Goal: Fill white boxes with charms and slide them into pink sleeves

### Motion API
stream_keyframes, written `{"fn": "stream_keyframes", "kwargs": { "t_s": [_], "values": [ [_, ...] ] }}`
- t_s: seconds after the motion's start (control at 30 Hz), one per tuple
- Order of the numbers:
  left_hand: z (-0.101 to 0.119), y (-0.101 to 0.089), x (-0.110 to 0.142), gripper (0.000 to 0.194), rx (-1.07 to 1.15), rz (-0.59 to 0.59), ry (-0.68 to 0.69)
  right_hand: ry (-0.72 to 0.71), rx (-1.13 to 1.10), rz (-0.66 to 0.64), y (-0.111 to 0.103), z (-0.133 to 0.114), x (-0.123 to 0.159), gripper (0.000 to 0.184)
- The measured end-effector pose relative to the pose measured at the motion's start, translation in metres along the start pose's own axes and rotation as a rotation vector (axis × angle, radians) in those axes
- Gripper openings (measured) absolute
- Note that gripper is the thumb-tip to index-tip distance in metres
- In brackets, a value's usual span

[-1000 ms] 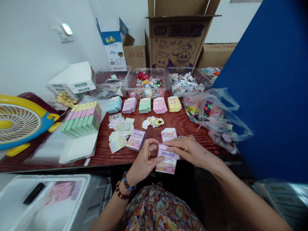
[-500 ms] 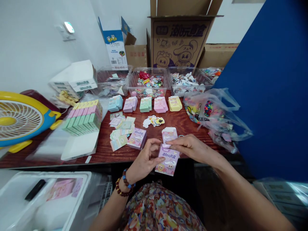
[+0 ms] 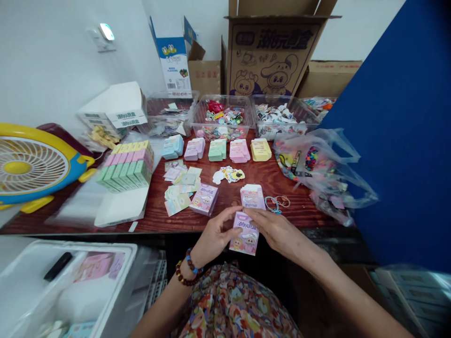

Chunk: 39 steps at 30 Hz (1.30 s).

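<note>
A pink-and-lilac printed card box [image 3: 244, 233] stands upright at the table's front edge, held between my left hand [image 3: 218, 230] and my right hand [image 3: 276, 230]. My left fingers press its left side, and my right fingers lie across its top. A second pink card box [image 3: 252, 197] lies flat just behind it. Another printed box [image 3: 204, 199] rests to the left, beside a spread of pastel cards [image 3: 178, 197]. Small rubber bands [image 3: 276, 203] lie close to my right hand.
Pastel box stacks [image 3: 216, 150] line the red-brown wooden table [image 3: 155, 220], with clear tubs of stickers [image 3: 221, 119] behind them. A plastic bag [image 3: 313, 169] sits on the right, a yellow-blue fan [image 3: 28, 164] on the left, and a white foam container [image 3: 66, 286] below the table's left front.
The whole view has shifted slightly up and to the right. My hands have closed in on the pink box, and the rubber bands now show beside my right hand.
</note>
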<state>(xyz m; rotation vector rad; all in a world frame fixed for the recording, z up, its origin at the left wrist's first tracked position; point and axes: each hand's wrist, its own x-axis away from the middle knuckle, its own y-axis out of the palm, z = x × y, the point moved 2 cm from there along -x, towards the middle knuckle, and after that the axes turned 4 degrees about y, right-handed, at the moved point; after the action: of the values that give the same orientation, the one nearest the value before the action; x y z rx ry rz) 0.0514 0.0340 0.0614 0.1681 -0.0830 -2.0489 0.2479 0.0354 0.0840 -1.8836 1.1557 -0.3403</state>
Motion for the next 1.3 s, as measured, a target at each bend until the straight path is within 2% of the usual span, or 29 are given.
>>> {"fn": "stream_keyframes", "kwargs": {
  "t_s": [0.17, 0.23, 0.4, 0.5, 0.6, 0.73, 0.8, 0.87, 0.93, 1.0, 1.13, 1.23, 1.3],
  "values": [
    [-0.001, -0.005, -0.001, 0.047, 0.019, 0.053, 0.001, 0.036, -0.219, 0.188, 0.003, 0.004, 0.002, 0.037],
    [0.0, -0.005, 0.0, 0.048, 0.024, 0.056, -0.005, 0.059, -0.292, 0.218, 0.004, 0.005, 0.002, 0.033],
    [-0.002, -0.007, 0.011, 0.036, 0.014, 0.024, -0.023, 0.134, -0.449, 0.107, 0.011, 0.007, 0.001, 0.019],
    [0.0, -0.014, 0.018, 0.036, -0.035, 0.056, -0.042, 0.192, -0.528, 0.028, 0.015, 0.004, -0.013, 0.019],
    [0.014, -0.031, 0.02, 0.046, -0.124, 0.217, -0.015, 0.333, -0.674, 0.007, 0.021, 0.001, -0.047, 0.027],
    [0.034, -0.065, 0.021, 0.049, -0.235, 0.645, 0.17, 0.45, -0.829, 0.095, 0.032, 0.001, -0.112, 0.031],
    [0.035, -0.08, 0.023, 0.049, -0.264, 0.785, 0.235, 0.455, -0.758, 0.112, 0.039, 0.003, -0.14, 0.025],
    [0.027, -0.092, 0.026, 0.051, -0.286, 0.838, 0.237, 0.397, -0.566, 0.138, 0.045, 0.007, -0.157, 0.021],
    [0.015, -0.102, 0.03, 0.054, -0.309, 0.859, 0.216, 0.313, -0.38, 0.19, 0.048, 0.014, -0.162, 0.02],
    [0.005, -0.108, 0.034, 0.053, -0.354, 0.881, 0.19, 0.291, -0.335, 0.243, 0.045, 0.027, -0.155, 0.025],
    [-0.002, -0.111, 0.04, 0.046, -0.445, 0.923, 0.165, 0.449, -0.317, 0.282, 0.023, 0.073, -0.115, 0.03],
    [0.005, -0.098, 0.042, 0.039, -0.537, 0.973, 0.236, 0.483, -0.049, 0.129, 0.006, 0.102, -0.084, 0.023],
    [0.008, -0.081, 0.041, 0.032, -0.62, 0.967, 0.298, 0.462, 0.117, -0.012, 0.001, 0.112, -0.073, 0.028]
  ]
}}
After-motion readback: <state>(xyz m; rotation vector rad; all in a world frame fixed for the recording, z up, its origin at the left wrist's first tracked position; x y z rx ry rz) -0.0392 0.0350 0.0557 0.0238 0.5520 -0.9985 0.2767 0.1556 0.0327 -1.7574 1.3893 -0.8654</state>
